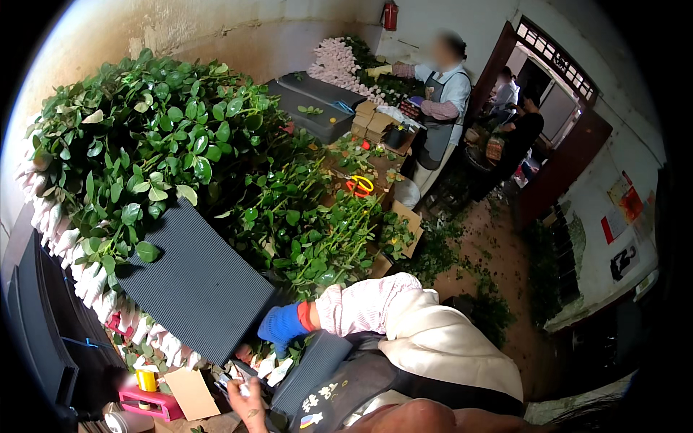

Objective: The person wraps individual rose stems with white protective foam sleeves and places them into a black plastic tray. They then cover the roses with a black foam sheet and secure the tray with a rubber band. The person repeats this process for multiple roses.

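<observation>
I observed the blue-gloved right hand [282, 329] bent over pale, apparently wrapped flower heads [279, 370] lying between two dark corrugated sheets [198, 281], the bare left hand [250, 403] near them, neither grip discernible; light, even pressure would, in my judgement, have best prevented bruising.

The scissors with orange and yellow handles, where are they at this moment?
In the head view, the scissors lie just above centre on the brown worktable, leafy green stems to their left and a white bucket to their right.
</observation>
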The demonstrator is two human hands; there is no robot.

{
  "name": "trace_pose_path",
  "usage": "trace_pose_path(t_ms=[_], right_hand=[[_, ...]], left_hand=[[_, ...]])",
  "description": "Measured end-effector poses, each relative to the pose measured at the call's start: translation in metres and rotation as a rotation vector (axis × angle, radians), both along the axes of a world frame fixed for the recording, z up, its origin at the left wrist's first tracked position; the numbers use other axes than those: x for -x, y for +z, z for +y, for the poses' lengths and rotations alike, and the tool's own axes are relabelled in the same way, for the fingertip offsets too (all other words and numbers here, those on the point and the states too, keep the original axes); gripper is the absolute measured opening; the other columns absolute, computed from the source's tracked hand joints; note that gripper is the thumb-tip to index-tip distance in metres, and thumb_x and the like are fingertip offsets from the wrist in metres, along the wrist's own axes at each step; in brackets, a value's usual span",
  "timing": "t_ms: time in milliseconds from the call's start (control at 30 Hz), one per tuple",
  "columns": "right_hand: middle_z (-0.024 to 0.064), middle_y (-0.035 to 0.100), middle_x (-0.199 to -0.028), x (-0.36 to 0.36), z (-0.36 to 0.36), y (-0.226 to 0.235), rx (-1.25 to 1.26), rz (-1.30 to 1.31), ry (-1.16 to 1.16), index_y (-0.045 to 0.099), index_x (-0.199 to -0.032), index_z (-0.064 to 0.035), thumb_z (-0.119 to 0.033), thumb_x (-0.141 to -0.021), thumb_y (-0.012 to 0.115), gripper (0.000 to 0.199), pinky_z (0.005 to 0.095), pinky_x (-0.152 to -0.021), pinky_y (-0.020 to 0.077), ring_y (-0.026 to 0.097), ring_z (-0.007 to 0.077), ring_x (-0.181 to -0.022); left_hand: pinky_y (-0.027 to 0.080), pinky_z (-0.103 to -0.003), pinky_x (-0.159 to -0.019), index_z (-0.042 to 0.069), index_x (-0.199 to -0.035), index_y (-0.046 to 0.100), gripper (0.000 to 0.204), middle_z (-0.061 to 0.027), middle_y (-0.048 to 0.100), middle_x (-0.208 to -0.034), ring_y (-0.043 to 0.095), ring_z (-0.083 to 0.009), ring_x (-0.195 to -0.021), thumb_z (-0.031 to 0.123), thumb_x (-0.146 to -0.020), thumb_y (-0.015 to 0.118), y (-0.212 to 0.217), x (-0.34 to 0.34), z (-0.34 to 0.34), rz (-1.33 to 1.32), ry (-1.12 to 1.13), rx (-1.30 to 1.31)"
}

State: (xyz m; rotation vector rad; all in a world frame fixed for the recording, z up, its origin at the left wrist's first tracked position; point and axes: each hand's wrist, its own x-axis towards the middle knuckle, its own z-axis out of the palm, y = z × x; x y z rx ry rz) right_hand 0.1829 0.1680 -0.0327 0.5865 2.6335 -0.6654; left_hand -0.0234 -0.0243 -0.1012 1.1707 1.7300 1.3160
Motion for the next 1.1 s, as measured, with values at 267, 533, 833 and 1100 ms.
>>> trace_pose_path(t_ms=[267,533,833,1100], right_hand=[[0.0118,0.067,-0.074,-0.009,-0.014,-0.063,-0.441,0.274,0.026,0.067,-0.081,-0.005,-0.021,-0.073,0.071,0.019,0.0407,-0.057,0.05,0.067,0.03,-0.068],[0.0108,0.076,-0.092,0.01,-0.019,-0.027,-0.137,-0.161,-0.147,0.079,-0.091,-0.0143,-0.034,-0.082,0.07,0.024,0.0464,-0.069,0.0564,0.074,0.0315,-0.086],[0.0133,0.075,-0.1,0.023,-0.021,0.001,-0.175,-0.4,-0.114,0.071,-0.103,-0.011,-0.052,-0.083,0.073,0.046,0.0459,-0.078,0.0555,0.072,0.0316,-0.095],[0.0123,0.074,-0.096,0.021,-0.019,-0.007,-0.171,-0.353,-0.118,0.071,-0.099,-0.0097,-0.05,-0.085,0.072,0.042,0.0454,-0.077,0.0554,0.072,0.031,-0.093]], left_hand=[[0.045,-0.035,-0.057,0.001,-0.077,0.063,0.025,-0.0103,0.061,-0.064,0.052,-0.0153,-0.059,0.02,-0.089,0.073,-0.041,-0.015,0.011,0.023,-0.126,0.163],[0.053,-0.034,-0.076,0.002,-0.101,0.071,0.033,-0.0107,0.073,-0.093,0.067,-0.0172,-0.083,0.031,-0.086,0.079,0.047,-0.005,-0.005,0.001,-0.057,0.323],[0.05,-0.037,-0.07,0.002,-0.088,0.07,0.022,-0.011,0.07,-0.083,0.065,-0.0248,-0.075,0.023,-0.089,0.075,0.016,-0.024,0.011,-0.022,-0.227,0.216],[0.042,-0.023,-0.065,0.003,-0.086,0.068,0.016,0.0042,0.064,-0.079,0.054,-0.0051,-0.073,0.017,-0.093,0.072,0.027,-0.017,-0.006,-0.537,-0.041,0.251]])
